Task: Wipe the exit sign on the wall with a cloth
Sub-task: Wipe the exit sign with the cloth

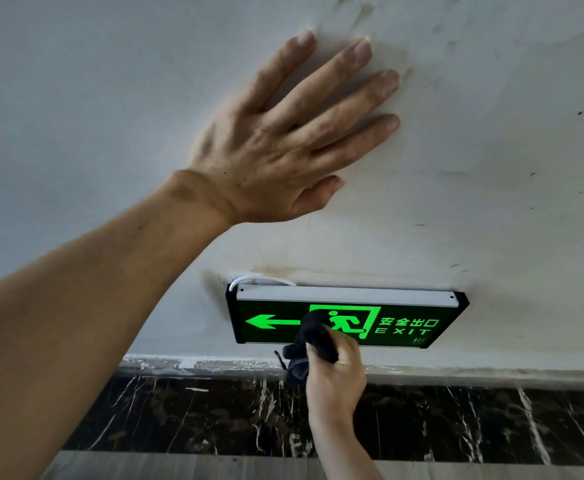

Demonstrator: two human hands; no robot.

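- Head view: one exit sign, a flat black rectangular panel with a pale metal strip along its top edge, is mounted low on the wall, glowing green with an arrow, a running figure and the word EXIT.
- One thin white cable loops out at the sign's upper left corner.
- One black cloth, soft and bunched, presses on the sign's face between arrow and figure; a loose end hangs below.
- The right hand has its fingers clamped around the cloth.
- The left hand lies flat on the wall above the sign, fingers spread apart.
- The wall is off-white plaster, smudged and scuffed, with brownish stains near the sign.
- Below runs one dark marble skirting with white veins, paint-flecked along its top.
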